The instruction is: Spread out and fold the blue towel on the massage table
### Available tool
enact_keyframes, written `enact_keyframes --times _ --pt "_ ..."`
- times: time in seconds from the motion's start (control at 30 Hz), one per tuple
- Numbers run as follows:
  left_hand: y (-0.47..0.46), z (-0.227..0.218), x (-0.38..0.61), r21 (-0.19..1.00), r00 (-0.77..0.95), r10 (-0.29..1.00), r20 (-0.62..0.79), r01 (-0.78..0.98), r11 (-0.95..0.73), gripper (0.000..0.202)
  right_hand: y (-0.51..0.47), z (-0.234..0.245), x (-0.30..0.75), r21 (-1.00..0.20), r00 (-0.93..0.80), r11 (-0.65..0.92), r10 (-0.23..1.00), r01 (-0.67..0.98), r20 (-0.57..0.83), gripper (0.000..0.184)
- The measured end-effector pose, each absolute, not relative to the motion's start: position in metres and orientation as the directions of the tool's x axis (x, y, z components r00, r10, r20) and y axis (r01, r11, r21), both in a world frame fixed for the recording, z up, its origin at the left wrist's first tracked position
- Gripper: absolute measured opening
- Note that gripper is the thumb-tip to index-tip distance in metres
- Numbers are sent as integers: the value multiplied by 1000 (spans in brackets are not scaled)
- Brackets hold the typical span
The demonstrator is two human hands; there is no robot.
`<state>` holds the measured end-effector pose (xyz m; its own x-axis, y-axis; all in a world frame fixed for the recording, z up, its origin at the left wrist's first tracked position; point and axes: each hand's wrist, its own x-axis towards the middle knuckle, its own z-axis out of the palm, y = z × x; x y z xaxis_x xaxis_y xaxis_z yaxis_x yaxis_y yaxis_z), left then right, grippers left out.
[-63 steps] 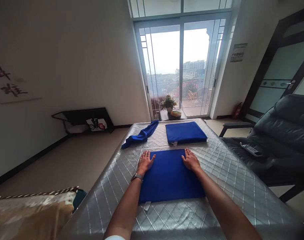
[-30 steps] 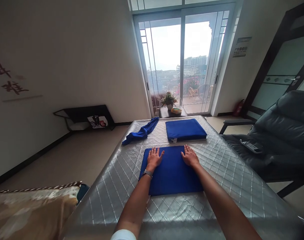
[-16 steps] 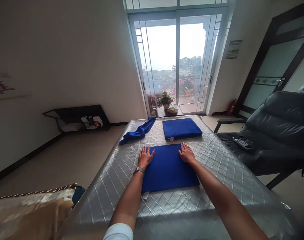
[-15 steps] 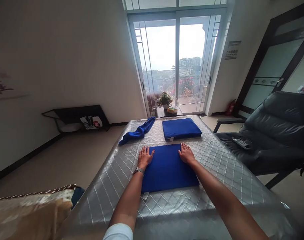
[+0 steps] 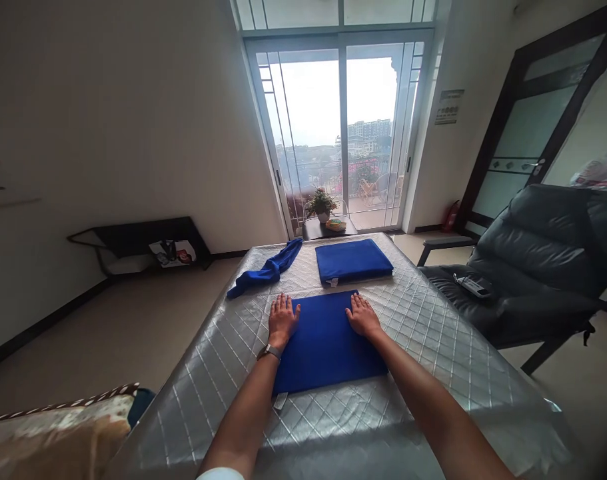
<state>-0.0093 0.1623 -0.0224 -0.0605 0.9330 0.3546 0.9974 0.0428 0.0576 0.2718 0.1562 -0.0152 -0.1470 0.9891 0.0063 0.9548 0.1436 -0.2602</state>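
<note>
A flat, neatly folded blue cloth (image 5: 328,350) lies in front of me, with a small white tag sticking out at its near left corner. My left hand (image 5: 283,319), a watch on its wrist, rests flat across the cloth's far left edge, fingers stretched out. On the far right corner my right hand (image 5: 363,315) also lies flat, fingers extended. Neither hand grips anything. Beyond them sits a second folded blue cloth (image 5: 354,260), thicker, with its own tag. To its left is a loose, crumpled blue cloth (image 5: 268,269).
Everything lies on a table with a silver quilted cover (image 5: 208,380). A black recliner (image 5: 528,260) holding a grey device stands at right. A small table with a potted plant (image 5: 322,203) is by the sliding glass door. A black rack (image 5: 143,243) stands against the left wall.
The view has shifted slightly, so the scene sits a little further left. Both hands stay flat on the folded cloth; the right hand appears slightly nearer me on its edge.
</note>
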Motion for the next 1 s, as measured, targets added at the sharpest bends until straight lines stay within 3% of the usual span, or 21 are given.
enact_keyframes --times 0.23,0.37,0.57,0.77,1.0 --pt "158 -11 121 138 278 914 294 934 -329 56 156 -17 274 -260 -158 157 987 953 17 68" --pt "163 -17 171 214 342 913 223 897 -388 56 156 -23 279 -224 -186 187 982 956 29 70" --pt "162 -26 145 218 296 940 169 919 -328 62 158 -21 276 -252 -171 172 985 952 28 65" --pt "150 -25 94 160 151 984 99 973 -166 74 157 -16 271 -261 -135 130 991 957 -3 72" --pt "130 -34 7 114 -51 992 115 993 37 77 157 -16 272 -240 -133 128 991 962 -3 72"
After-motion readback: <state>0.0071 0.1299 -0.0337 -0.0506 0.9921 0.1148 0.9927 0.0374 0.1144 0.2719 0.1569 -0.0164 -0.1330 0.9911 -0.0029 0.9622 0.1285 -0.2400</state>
